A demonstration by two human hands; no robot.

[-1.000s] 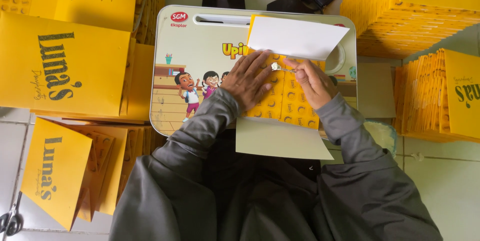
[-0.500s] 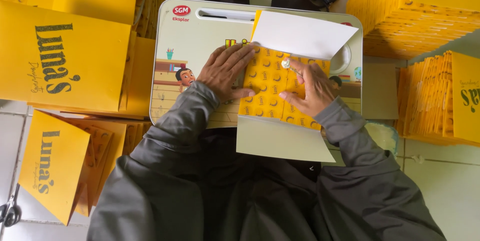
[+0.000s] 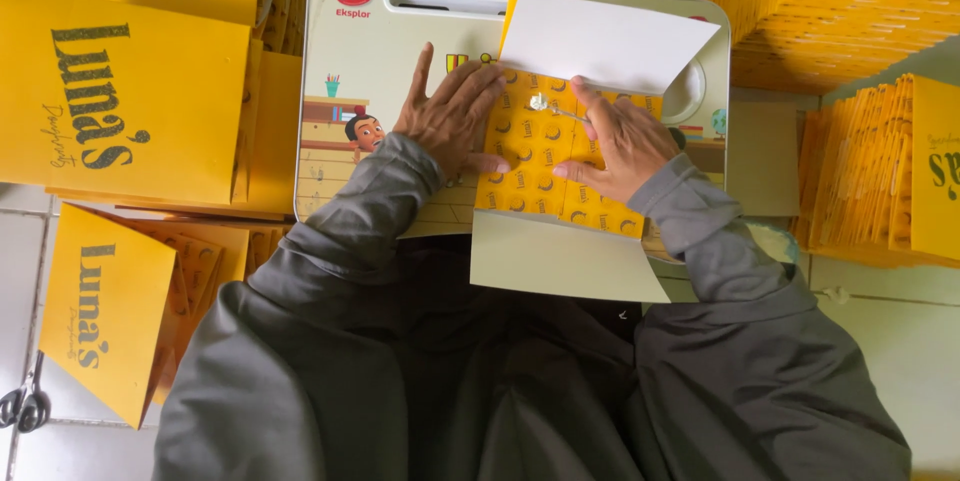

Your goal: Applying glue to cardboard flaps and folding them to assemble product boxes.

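While I look down at mid-frame, my left hand point(image 3: 450, 116) lies flat, fingers spread, pressing the yellow sheet point(image 3: 555, 166) onto the lap tray point(image 3: 380, 51). My right hand point(image 3: 620, 146) rests on the sheet too, pinching a small pale bit point(image 3: 540, 103). White flaps point(image 3: 600, 41) fold out above and below. Yellow cards point(image 3: 120, 101) lie at left.

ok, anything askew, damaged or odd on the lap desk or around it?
Nothing damaged or spilled. The yellow patterned sheet lies slightly skewed on the lap desk, its lower white flap hanging past the near edge. The left hand lies flat at its edge; the right hand presses on it. A pair of scissors lies on the floor at far left.
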